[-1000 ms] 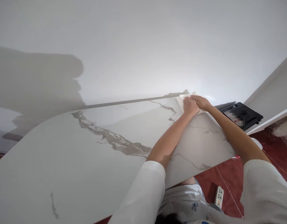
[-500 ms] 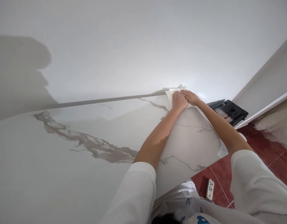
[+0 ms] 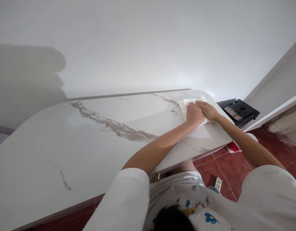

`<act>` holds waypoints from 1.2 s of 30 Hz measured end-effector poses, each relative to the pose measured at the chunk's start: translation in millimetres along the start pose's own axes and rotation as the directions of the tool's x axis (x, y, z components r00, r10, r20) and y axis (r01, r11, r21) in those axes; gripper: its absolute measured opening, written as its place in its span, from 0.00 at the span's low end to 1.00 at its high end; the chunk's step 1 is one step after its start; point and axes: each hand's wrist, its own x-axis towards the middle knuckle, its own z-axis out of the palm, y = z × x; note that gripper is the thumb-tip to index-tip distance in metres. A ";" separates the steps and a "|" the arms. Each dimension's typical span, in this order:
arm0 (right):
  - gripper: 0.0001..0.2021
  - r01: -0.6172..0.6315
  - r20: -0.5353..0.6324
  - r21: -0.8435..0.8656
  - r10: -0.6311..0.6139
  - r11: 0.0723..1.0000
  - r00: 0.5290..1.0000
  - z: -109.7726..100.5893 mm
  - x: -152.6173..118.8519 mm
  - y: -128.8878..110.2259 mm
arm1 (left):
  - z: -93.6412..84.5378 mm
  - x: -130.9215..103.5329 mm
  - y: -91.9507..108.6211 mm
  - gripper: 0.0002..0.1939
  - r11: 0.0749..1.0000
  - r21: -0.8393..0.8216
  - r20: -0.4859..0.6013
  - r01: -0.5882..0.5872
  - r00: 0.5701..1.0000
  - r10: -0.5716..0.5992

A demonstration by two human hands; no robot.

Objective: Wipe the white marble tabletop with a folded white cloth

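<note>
A white cloth (image 3: 183, 106) with a scalloped edge lies on the right end of a white marble-patterned tabletop (image 3: 90, 154). On top of it my left hand (image 3: 195, 114) presses down, fingers together and pointing away from me. My right hand (image 3: 207, 110) also bears on the cloth, its fingertips meeting the back of my left hand. Both hands grip the cloth against the surface, and their palms are hidden. Brown-grey veins cross the tabletop to the left of the cloth.
A white wall (image 3: 138, 48) stands behind the tabletop's far edge. Beyond the right end is a black case (image 3: 244, 110). A power strip (image 3: 218, 184) and a red-and-white item (image 3: 233, 147) are on the red tiled floor (image 3: 224, 163). A brass knob (image 3: 158, 176) shows under the front edge.
Both hands and the cloth have moved from the far edge toward me and to the right. The view has shifted, showing more of the tabletop's left and front edges.
</note>
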 end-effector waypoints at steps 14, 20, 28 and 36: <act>0.24 -0.012 -0.049 0.017 0.013 1.000 0.999 -21.8 -110.5 -38.4 | -0.8 -84.1 55.9 0.32 0.994 -0.033 0.019 -0.102 0.995 0.102; 0.23 -0.005 -0.081 0.039 0.008 0.999 0.997 -27.9 -119.7 -0.7 | 9.6 -65.6 82.1 0.33 0.990 -0.039 0.006 -0.132 0.991 0.132; 0.24 -0.104 -0.111 0.041 0.108 0.994 0.988 -25.2 -88.8 65.8 | 26.4 0.6 86.5 0.30 0.980 -0.107 -0.064 -0.168 0.985 0.162; 0.24 -0.157 -0.092 0.067 0.162 0.985 0.982 -15.4 -12.2 107.4 | 39.4 76.6 59.6 0.28 0.987 -0.128 -0.074 -0.097 0.993 0.088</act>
